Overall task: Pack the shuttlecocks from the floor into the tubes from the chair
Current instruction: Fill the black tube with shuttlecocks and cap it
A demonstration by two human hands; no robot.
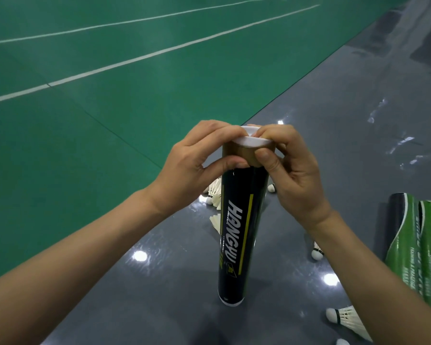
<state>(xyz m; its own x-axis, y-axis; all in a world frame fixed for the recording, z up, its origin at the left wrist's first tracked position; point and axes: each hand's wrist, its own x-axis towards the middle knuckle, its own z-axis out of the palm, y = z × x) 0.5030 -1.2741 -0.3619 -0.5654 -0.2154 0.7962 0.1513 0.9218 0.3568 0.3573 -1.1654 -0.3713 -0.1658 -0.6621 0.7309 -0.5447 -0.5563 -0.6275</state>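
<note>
Black tube stands upright on the grey floor, base down, just beside the edge of the green court. Both hands work at its top: the left hand and the right hand each pinch the white cap, fingers curled over its far rim, thumbs braced on the brown collar below it. The cap sits on the mouth, a bit tilted; can't tell if it is being pressed on or pried off. The inside of the tube is hidden, so its fill level is unknown. Plenty is left to do: one shuttlecock lies just behind the tube on the left with a second shuttlecock near it, a third shuttlecock peeks out behind the tube on the right, a fourth shuttlecock lies by the right forearm, and a fifth shuttlecock lies at bottom right. The green tubes lie on the floor at the right edge; whether they are capped or filled can't be told. No chair is in view. My guess: early to middle of the task, with most of the picking up not yet done.
</note>
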